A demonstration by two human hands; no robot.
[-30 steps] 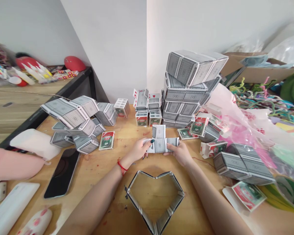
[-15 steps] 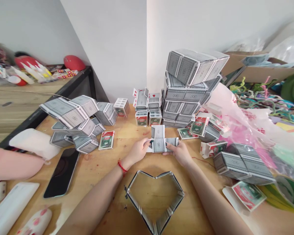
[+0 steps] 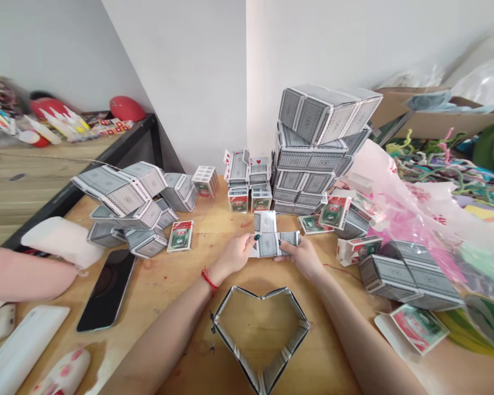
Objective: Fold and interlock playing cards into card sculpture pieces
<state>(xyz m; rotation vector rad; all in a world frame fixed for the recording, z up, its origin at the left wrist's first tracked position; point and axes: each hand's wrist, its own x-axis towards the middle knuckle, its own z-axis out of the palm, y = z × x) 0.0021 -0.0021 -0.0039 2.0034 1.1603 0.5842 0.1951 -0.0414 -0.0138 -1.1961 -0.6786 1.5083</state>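
Observation:
Both hands hold a small piece of joined playing cards (image 3: 267, 242), backs facing me, over the middle of the table. One card stands up at its far edge and others stretch sideways. My left hand (image 3: 235, 253), with a red string bracelet at the wrist, pinches its left end. The right end sits between thumb and fingers of my right hand (image 3: 301, 255). Between my forearms a heart-shaped ring of playing cards (image 3: 290, 351) stands on the wooden table (image 3: 168, 307).
A tall stack of card blocks (image 3: 308, 159) rises behind at right, with a lower stack (image 3: 127, 192) at left. Card packs (image 3: 180, 236) lie around. A black phone (image 3: 107, 291) rests at left. Plastic bags (image 3: 403, 192) and card blocks (image 3: 407, 274) crowd the right side.
The card piece has barely moved. My left hand has shifted slightly right, covering more of its left end. The right hand looks the same.

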